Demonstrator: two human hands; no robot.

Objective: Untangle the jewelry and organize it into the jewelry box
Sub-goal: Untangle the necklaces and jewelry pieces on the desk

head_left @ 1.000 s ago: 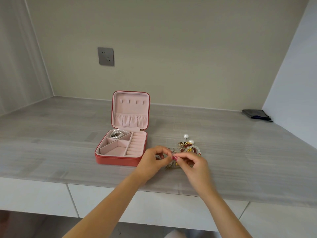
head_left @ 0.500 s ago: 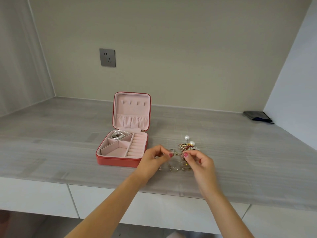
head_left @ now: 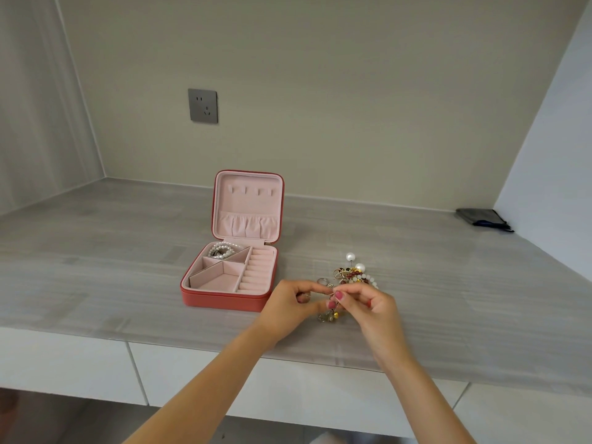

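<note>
A coral jewelry box [head_left: 224,301] stands open on the grey counter, its pink lid upright. A pearl bracelet [head_left: 222,250] lies in its back left compartment; the other compartments look bare. To the right of the box lies a tangle of jewelry [head_left: 350,274] with pearls, red beads and gold pieces. My left hand [head_left: 288,304] and my right hand [head_left: 373,307] meet just in front of the tangle, both pinching a thin gold chain [head_left: 330,314] whose charms hang below my fingers. A small ring [head_left: 322,281] lies beside my left fingertips.
A dark pouch [head_left: 483,218] lies at the far right against the side wall. A grey wall socket [head_left: 202,105] sits above the box. The counter's front edge [head_left: 192,339] runs just below my wrists, with white drawer fronts under it.
My hands have drawn closer together again over the chain after spreading apart half a second ago. The view has shifted slightly; the box and the tangle stay in place.
</note>
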